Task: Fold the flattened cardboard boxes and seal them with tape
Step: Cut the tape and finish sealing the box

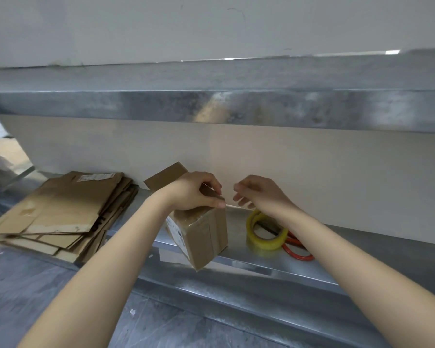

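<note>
A small brown cardboard box stands at the front edge of a metal shelf, one corner past the edge, with clear tape over its near face. My left hand grips its top, pressing a flap down between thumb and fingers. Another flap sticks up behind my wrist. My right hand hovers just right of the box top, fingers loosely curled and apart, holding nothing. A yellowish roll of clear tape lies on the shelf under my right wrist. A stack of flattened cardboard boxes lies at the left.
Red-handled scissors lie partly under the tape roll. The metal shelf runs left to right with a pale wall behind it. A second metal shelf hangs overhead. The grey floor shows below.
</note>
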Tool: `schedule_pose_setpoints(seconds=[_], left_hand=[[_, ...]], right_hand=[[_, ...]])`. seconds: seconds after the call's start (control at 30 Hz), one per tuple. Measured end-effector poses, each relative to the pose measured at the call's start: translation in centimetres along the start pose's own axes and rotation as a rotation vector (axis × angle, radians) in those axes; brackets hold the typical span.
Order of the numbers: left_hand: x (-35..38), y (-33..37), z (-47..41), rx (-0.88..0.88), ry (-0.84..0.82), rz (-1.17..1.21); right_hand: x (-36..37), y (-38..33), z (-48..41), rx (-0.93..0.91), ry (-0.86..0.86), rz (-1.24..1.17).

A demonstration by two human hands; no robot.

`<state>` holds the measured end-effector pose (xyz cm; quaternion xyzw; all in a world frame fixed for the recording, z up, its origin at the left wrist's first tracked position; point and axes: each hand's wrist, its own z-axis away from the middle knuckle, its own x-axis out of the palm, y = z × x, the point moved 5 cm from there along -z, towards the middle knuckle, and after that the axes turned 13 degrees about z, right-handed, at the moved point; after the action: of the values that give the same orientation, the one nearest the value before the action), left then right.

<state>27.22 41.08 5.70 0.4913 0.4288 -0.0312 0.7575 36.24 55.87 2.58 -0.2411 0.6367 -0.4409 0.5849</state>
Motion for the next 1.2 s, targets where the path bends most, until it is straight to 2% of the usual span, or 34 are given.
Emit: schedule_pose_setpoints(seconds=[0.33, 0.93, 1.2], left_hand=[[-0.1, -0.1, 0.5, 0.025, 0.011, -0.007], [0.0, -0.1, 1.7, 0.061, 0.077, 0.035], [0.0, -0.3, 1.7, 0.113, 0.111, 0.031]], right_hand=[[1.0, -1.1, 0.0, -0.164, -0.051, 0.106], [1.4, -2.0, 0.1, -0.320, -0.066, 0.302], [1.6, -2.7, 0.6, -0.462, -0.094, 0.611]])
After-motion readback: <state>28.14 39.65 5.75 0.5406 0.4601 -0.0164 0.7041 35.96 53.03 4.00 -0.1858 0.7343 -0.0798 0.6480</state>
